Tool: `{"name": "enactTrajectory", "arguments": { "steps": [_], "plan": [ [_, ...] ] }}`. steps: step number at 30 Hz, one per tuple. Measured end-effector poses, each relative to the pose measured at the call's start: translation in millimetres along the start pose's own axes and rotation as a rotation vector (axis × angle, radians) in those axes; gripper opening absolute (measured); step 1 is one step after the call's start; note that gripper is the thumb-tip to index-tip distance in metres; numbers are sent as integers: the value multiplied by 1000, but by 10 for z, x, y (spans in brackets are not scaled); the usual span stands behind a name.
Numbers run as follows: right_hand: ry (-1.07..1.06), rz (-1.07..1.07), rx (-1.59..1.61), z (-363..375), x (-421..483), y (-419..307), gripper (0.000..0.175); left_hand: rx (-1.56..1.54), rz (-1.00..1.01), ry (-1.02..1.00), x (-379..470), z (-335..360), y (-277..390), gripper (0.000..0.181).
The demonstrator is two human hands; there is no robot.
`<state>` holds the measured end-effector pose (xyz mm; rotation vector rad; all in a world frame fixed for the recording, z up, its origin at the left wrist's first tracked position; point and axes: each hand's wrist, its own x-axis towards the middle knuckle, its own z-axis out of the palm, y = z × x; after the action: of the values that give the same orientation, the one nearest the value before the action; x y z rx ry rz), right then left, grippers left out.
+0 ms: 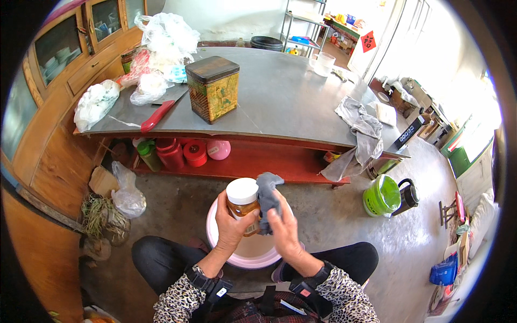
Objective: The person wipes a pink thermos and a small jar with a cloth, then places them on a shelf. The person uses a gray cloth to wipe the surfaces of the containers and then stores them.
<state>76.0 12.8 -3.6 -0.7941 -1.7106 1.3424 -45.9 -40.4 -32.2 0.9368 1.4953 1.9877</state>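
Note:
My left hand grips a brown jar with a white screw lid, held upright above a pink basin. A grey cloth is in my right hand and lies against the jar's right side. The pink basin stands between my legs and holds cloudy liquid. Part of the jar's label is hidden by my fingers and the cloth. Beyond my hands, a decorated tin box stands on the grey tabletop.
On the table are a knife with a red handle, plastic bags, a clear jug and a grey rag hanging over the edge. Lidded containers stand on the red shelf below. A green bucket and a dark kettle are at right.

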Motion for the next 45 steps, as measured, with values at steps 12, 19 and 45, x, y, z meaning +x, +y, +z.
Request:
{"name": "enactTrajectory", "arguments": {
  "steps": [12,19,45],
  "plan": [
    [-414,256,424,-216,572,-190,40,-93,-55,-346,-10,-76,123,75],
    [-859,-335,-83,-328,827,-432,23,-107,-99,-473,-35,-48,52,66],
    [54,-459,292,-1042,2122,-1380,28,-341,-363,-274,-24,-45,23,65]
  ]
}}
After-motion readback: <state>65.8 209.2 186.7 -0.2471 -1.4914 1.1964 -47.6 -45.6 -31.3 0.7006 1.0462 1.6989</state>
